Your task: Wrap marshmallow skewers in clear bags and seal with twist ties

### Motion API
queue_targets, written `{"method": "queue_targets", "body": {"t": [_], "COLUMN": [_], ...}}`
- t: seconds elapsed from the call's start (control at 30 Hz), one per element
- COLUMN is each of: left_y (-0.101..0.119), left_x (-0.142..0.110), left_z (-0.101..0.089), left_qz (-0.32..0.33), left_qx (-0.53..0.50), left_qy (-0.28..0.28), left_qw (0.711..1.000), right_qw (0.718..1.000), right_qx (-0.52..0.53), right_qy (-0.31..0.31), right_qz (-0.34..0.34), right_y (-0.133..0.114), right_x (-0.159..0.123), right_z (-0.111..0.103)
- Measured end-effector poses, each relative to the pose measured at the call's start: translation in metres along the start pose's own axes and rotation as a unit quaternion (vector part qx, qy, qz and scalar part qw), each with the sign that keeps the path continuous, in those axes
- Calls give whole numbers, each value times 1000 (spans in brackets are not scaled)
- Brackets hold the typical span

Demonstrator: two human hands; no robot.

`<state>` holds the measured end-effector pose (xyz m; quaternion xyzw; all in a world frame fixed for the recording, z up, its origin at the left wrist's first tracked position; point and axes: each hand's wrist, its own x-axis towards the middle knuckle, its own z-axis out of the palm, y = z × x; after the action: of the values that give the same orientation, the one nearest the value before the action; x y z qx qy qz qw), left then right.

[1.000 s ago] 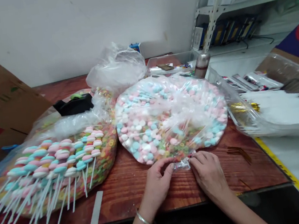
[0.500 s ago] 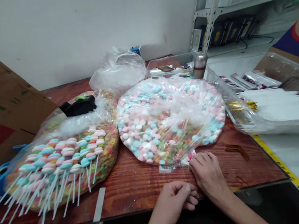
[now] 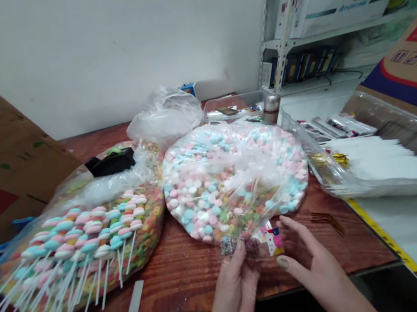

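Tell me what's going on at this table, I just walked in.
A person's left hand pinches a small clear packet with dark print, while the right hand is open around a colourful card. Just beyond lies a bag of pastel sweets on the table. To the left, sweets on sticks rest in rows on another bag.

Small clear packet [image 3: 227,246], dark speckled print, pinched in the left hand [image 3: 236,285], multicoloured card [image 3: 274,241], pink, white, blue and yellow, near the right hand's [image 3: 317,267] thumb.
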<state>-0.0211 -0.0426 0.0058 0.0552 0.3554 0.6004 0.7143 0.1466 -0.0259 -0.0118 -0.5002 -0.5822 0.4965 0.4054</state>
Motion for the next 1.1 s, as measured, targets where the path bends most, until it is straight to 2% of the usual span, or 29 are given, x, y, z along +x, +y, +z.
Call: {"method": "queue_targets", "body": {"t": [0.03, 0.1, 0.23, 0.33, 0.47, 0.67, 0.77, 0.83, 0.93, 1.0, 1.1], "left_y": [2, 6, 6, 3, 0, 7, 9, 8, 6, 5, 5], "left_x": [-1, -4, -2, 4, 9, 12, 16, 17, 18, 18, 18], "left_z": [2, 6, 4, -3, -2, 0, -6, -10, -14, -15, -15], "left_qz": [17, 39, 79, 138, 174, 144, 123, 112, 111, 116, 127], "left_qx": [17, 58, 171, 225, 155, 21, -22, -35, -34, -30, -26], "left_qy": [-4, -5, 23, 67, 85, 108, 118, 120, 100, 87, 97], "left_qw": [1000, 998, 982, 962, 969, 983, 985, 986, 988, 989, 987], "right_qw": [994, 976, 989, 996, 998, 995, 999, 999, 983, 974, 967], "right_qx": [86, 178, 120, 43, -36, 40, 18, -11, -67, -104, -134], "right_qy": [-27, -65, -59, -60, -48, -51, -23, 0, 14, 31, 76], "right_qz": [56, 104, 62, 43, 27, 82, 30, -49, -168, -201, -204], "right_y": [-2, -9, -22, -19, -13, -25, -28, -27, -24, -22, -20], "right_x": [3, 7, 13, 13, 13, 14, 11, 10, 10, 10, 10], "right_z": [3, 10, 22, 28, 34, 29, 26, 28, 33, 36, 37]}}
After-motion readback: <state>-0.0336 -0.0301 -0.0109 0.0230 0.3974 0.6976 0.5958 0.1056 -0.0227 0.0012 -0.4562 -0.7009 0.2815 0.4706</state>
